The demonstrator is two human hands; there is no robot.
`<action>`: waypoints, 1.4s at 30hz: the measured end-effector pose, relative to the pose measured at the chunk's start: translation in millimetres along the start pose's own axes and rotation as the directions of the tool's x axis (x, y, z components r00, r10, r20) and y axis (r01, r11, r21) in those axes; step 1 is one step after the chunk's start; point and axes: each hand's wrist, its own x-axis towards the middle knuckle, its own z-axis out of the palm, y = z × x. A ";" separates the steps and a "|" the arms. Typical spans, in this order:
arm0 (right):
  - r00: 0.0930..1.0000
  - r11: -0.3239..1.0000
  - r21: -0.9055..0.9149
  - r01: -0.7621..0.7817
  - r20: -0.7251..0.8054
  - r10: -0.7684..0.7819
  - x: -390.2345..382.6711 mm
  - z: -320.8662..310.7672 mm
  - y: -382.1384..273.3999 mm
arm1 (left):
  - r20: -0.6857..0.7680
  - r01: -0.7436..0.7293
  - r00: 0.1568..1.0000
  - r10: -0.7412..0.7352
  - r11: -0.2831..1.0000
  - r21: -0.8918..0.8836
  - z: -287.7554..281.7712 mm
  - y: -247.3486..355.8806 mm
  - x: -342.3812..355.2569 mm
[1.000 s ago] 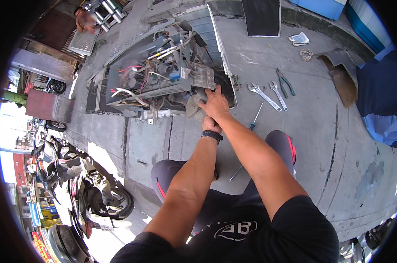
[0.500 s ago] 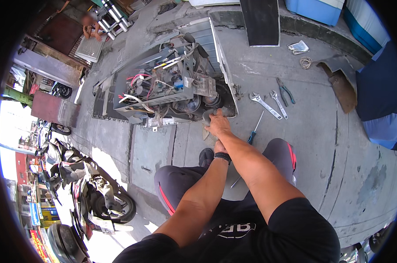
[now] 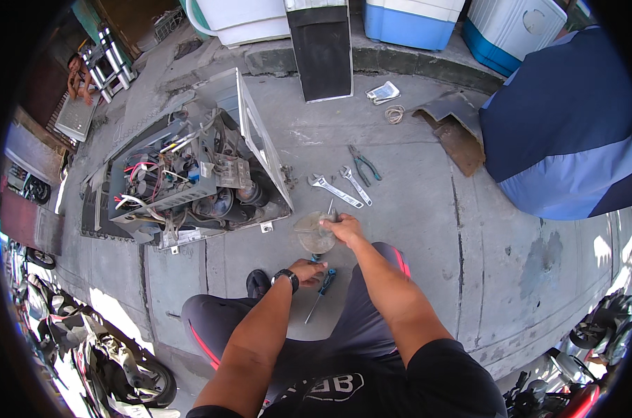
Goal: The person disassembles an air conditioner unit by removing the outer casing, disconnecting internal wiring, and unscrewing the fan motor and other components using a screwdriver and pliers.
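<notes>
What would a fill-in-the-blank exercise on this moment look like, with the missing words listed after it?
1. The hand holding the grey part is the person's ____ one.
2. The number of wrenches beside the pliers is ____.
3. The tall panel is mainly coloured ____.
4. From the person's viewpoint, the machine stands to the ____ of the wrenches.

Missing words: right; two; black; left.

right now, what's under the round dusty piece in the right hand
A blue handle shows at the near edge of the round dusty piece, a metal shaft past its far edge, perhaps joined; whatever lies between is covered.
</notes>
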 end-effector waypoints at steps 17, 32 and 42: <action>0.928 0.966 0.057 0.254 -0.297 -0.226 -11.1 -264.2 -84.8 | -0.664 -0.036 0.734 0.139 0.985 0.167 -229.1 18.1 -109.5; 0.520 0.547 0.061 0.835 -0.409 -0.749 -100.2 57.8 -173.3 | -0.901 -0.364 -0.034 0.432 0.834 0.414 -235.5 -7.8 -178.5; 0.361 0.494 -0.235 0.837 -0.439 -0.822 -89.0 40.0 -198.4 | -0.889 -0.438 0.030 0.458 0.805 0.400 -254.1 -3.5 -202.3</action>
